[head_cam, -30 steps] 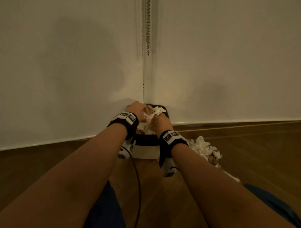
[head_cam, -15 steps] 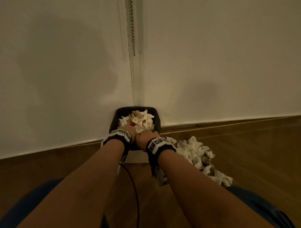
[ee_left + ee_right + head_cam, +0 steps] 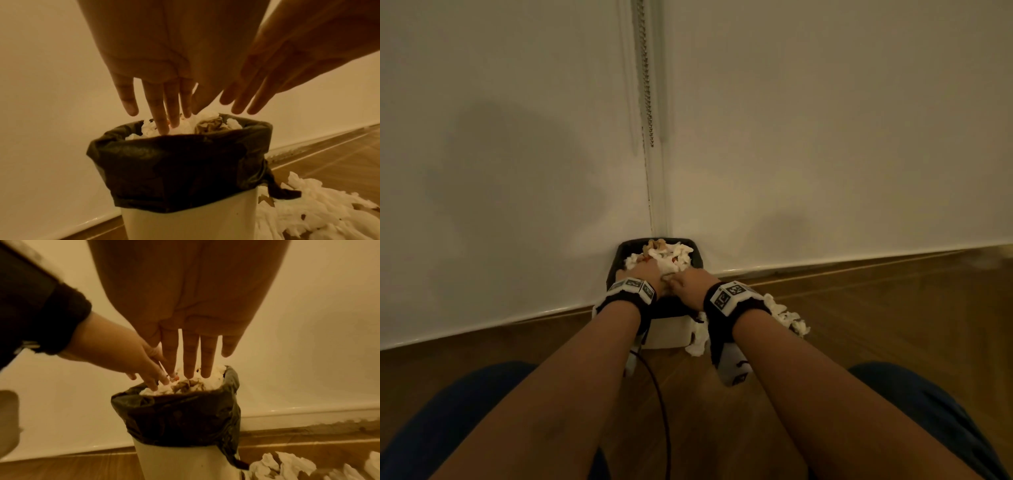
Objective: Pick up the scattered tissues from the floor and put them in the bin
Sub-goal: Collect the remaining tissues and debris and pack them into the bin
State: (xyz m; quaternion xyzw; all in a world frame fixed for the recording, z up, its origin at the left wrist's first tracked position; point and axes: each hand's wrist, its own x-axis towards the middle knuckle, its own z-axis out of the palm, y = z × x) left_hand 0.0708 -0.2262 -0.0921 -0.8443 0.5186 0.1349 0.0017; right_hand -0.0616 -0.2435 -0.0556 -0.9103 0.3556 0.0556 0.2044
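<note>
White crumpled tissues [image 3: 664,257] heap to the brim of the upright white plastic bin with a black liner [image 3: 616,270] in the head view, its mouth facing up, with the left hand [image 3: 650,274] and right hand [image 3: 690,282] over it, and more tissue on the floor [image 3: 787,315] just right of the bin. From the left wrist, that hand's straight fingers [image 3: 162,116] press the heap, gripping nothing. From the right wrist, the flat right fingers [image 3: 190,360] do likewise: packing down, I judge, then gathering the pile beside the bin.
</note>
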